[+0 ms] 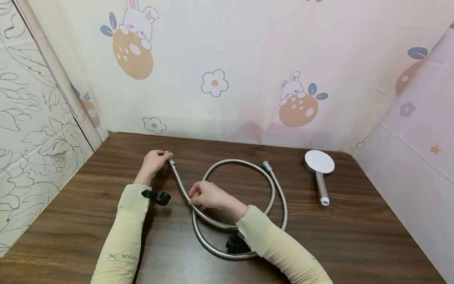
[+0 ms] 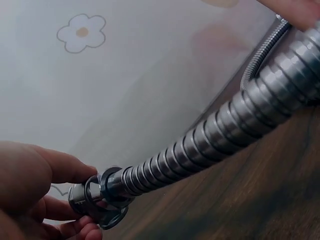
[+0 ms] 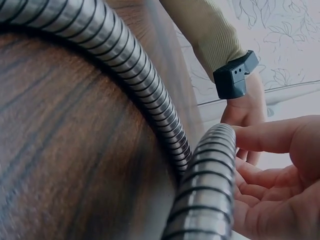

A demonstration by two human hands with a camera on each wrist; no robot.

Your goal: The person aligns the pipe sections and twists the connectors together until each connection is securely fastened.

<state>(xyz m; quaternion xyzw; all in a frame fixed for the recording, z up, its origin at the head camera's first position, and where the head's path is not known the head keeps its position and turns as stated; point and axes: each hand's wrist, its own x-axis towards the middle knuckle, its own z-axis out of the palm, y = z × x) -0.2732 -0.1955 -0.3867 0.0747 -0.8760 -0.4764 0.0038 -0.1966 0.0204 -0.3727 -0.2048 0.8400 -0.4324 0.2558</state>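
Observation:
A ribbed metal shower hose [image 1: 272, 189] lies looped on the table. At the far left, my left hand [image 1: 152, 162] grips a shiny chrome fitting [image 2: 103, 197] at one end of the hose, fingers and thumb around it. Further along the same length, my right hand [image 1: 210, 194] pinches the hose between thumb and fingertips, as the right wrist view also shows. The hose's other end, a smooth chrome connector [image 1: 267, 166], rests behind the loop. To the right lies a hand shower head [image 1: 319, 162] with its white spray face up and its handle pointing toward the front.
Beneath everything is a dark brown wood-grain table [image 1: 354, 236]. A pale curtain [image 1: 248, 59] with rabbit and flower prints hangs behind it, and a floral panel [image 1: 35, 118] stands on the left. Black wrist cameras are strapped over both sleeves.

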